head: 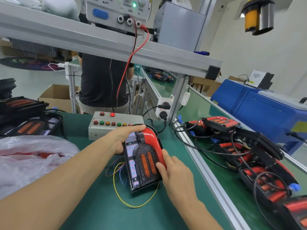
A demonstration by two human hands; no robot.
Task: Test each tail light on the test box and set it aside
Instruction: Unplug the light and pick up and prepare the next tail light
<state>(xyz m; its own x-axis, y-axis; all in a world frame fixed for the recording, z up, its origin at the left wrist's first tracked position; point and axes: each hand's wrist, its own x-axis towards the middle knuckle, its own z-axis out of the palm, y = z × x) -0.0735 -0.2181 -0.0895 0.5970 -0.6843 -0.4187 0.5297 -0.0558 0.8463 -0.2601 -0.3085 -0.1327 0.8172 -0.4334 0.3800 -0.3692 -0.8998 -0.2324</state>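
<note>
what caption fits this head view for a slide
Both hands, left hand and right hand, hold a tail light on the green bench before the test box.

Your bare left forearm reaches in from the lower left, rising diagonally toward the middle, wrist nearly straight. Your left hand (120,138) is turned palm-right, index finger stretched long across the far end of what it grips, thumb tucked low against the near side, the other fingers hidden behind. Your bare right forearm comes up from the bottom edge, angled left. Your right hand (172,170) lies knuckles-up, fingers nearly straight and close together, their tips pressing flat, thumb out of sight
</note>
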